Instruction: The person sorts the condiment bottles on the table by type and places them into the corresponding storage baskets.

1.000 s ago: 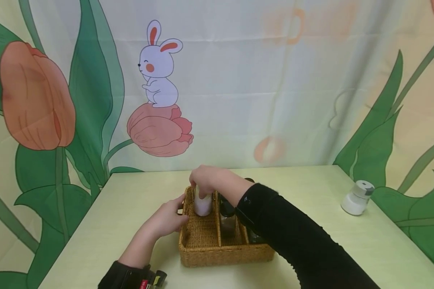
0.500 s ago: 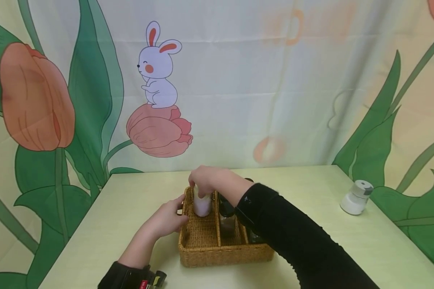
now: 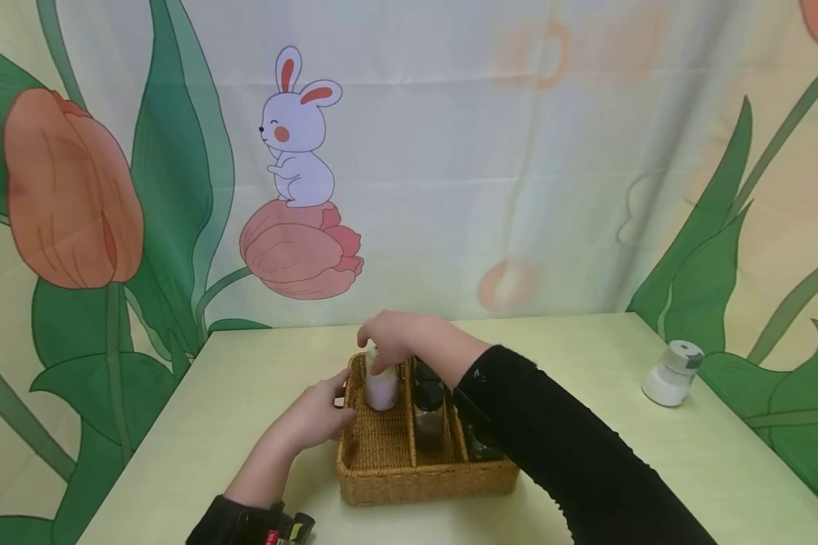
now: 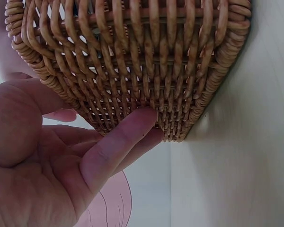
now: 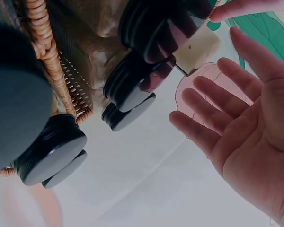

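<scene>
A wicker basket [image 3: 426, 484] with dividers stands on the table. In its left compartment, toward the back, a white bottle [image 3: 382, 392] with a cream-coloured cap [image 5: 199, 51] stands upright. My right hand [image 3: 394, 338] is over this bottle; the right wrist view shows its fingers [image 5: 213, 97] spread and extended, apart from the cap. My left hand [image 3: 316, 412] rests against the basket's left side, its fingers [image 4: 120, 142] extended along the outer weave. Jars with black lids [image 5: 137, 80] fill the middle compartment, one brown-filled jar [image 3: 429, 424] at its front.
Another dark-lidded jar [image 3: 480, 445] sits in the right compartment, partly hidden by my right sleeve. A white shaker-like container [image 3: 672, 373] stands by the table's right edge. A printed curtain [image 3: 450, 189] with a rabbit and tulips hangs behind the table.
My right hand has loosened from the bottle and shifted slightly, its fingers spreading. The right forearm has moved a little right, uncovering more of the middle jars. The left hand stays put.
</scene>
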Demonstrator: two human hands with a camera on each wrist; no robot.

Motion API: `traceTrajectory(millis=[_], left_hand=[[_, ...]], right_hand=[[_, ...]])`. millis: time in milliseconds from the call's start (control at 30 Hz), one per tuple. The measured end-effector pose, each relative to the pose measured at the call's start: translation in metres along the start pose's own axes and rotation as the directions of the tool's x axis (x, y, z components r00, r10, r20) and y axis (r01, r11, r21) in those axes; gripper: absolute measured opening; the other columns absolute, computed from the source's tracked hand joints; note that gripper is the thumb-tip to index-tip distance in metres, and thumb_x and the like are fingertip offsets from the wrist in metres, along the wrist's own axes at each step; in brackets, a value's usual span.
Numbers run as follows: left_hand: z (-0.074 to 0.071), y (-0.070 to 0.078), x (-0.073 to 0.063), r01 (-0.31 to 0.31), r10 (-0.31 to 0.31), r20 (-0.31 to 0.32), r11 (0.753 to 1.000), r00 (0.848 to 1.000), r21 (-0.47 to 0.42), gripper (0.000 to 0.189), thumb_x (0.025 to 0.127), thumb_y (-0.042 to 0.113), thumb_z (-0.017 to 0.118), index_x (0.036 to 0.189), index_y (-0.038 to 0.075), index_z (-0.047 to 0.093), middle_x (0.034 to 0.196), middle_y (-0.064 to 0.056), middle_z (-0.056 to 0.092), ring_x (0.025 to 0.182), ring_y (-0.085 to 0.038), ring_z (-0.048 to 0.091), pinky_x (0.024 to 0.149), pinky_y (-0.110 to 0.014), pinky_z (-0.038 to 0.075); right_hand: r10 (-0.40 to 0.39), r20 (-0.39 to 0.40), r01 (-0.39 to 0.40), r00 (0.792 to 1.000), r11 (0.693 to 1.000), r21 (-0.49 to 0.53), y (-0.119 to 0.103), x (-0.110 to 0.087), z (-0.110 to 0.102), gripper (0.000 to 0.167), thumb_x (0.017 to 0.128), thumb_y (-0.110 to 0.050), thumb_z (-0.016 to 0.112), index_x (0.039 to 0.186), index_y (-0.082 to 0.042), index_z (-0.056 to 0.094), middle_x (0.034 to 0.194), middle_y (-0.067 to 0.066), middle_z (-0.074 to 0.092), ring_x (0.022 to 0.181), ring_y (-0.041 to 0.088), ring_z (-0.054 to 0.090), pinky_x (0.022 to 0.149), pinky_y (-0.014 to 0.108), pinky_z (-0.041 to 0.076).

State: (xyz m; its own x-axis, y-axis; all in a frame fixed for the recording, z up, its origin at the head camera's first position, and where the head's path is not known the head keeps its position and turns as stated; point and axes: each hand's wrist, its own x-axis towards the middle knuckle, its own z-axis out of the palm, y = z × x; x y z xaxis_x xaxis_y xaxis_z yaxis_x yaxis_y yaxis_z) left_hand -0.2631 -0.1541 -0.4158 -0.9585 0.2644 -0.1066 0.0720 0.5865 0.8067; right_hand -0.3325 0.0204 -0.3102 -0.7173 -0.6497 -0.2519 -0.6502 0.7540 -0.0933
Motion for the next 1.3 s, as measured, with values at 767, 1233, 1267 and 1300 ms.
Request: traceTrajectory(millis=[767, 1233, 1267, 1300], left_hand=[[0.002, -0.001, 0.001, -0.007, 0.008, -0.023, 1.0, 1.0, 0.003, 0.078, 0.092, 0.002, 0.064, 0.16, 0.0, 0.025, 0.147, -0.034, 0.046, 0.066, -0.019, 0.065, 0.063, -0.037, 0.059], [0.004, 0.0, 0.0, 0.004, -0.005, -0.03, 1.0, 1.0, -0.008, 0.079, 0.092, 0.002, 0.063, 0.161, 0.001, 0.024, 0.147, -0.035, 0.044, 0.063, -0.019, 0.063, 0.063, -0.036, 0.06], [0.005, 0.001, 0.0, 0.005, -0.005, -0.03, 1.0, 1.0, -0.011, 0.079, 0.092, 0.001, 0.063, 0.161, 0.001, 0.024, 0.147, -0.035, 0.044, 0.062, -0.019, 0.063, 0.063, -0.036, 0.06], [0.005, 0.001, 0.0, 0.005, -0.005, -0.031, 1.0, 1.0, -0.012, 0.079, 0.092, 0.001, 0.063, 0.161, 0.001, 0.024, 0.148, -0.035, 0.044, 0.062, -0.019, 0.062, 0.063, -0.036, 0.06]], right_hand=[[0.043, -0.239, -0.046, 0.97, 0.999, -0.006, 0.043, -0.032, -0.022, 0.086, 0.085, -0.062, 0.073, 0.155, -0.02, 0.046, 0.163, 0.011, 0.034, 0.152, 0.034, 0.021, 0.117, 0.065, 0.022], [0.18, -0.282, -0.165, 0.942, 0.983, 0.077, 0.078, -0.059, -0.017, 0.106, 0.082, -0.076, 0.064, 0.165, -0.03, 0.016, 0.17, 0.01, 0.009, 0.154, 0.037, 0.003, 0.116, 0.071, 0.009], [0.189, -0.285, -0.173, 0.94, 0.982, 0.082, 0.081, -0.061, -0.016, 0.107, 0.082, -0.076, 0.064, 0.165, -0.03, 0.016, 0.17, 0.01, 0.008, 0.154, 0.037, 0.003, 0.116, 0.071, 0.009], [0.196, -0.289, -0.179, 0.937, 0.98, 0.086, 0.084, -0.063, -0.015, 0.107, 0.082, -0.076, 0.064, 0.165, -0.03, 0.016, 0.17, 0.01, 0.008, 0.154, 0.038, 0.003, 0.116, 0.072, 0.01]])
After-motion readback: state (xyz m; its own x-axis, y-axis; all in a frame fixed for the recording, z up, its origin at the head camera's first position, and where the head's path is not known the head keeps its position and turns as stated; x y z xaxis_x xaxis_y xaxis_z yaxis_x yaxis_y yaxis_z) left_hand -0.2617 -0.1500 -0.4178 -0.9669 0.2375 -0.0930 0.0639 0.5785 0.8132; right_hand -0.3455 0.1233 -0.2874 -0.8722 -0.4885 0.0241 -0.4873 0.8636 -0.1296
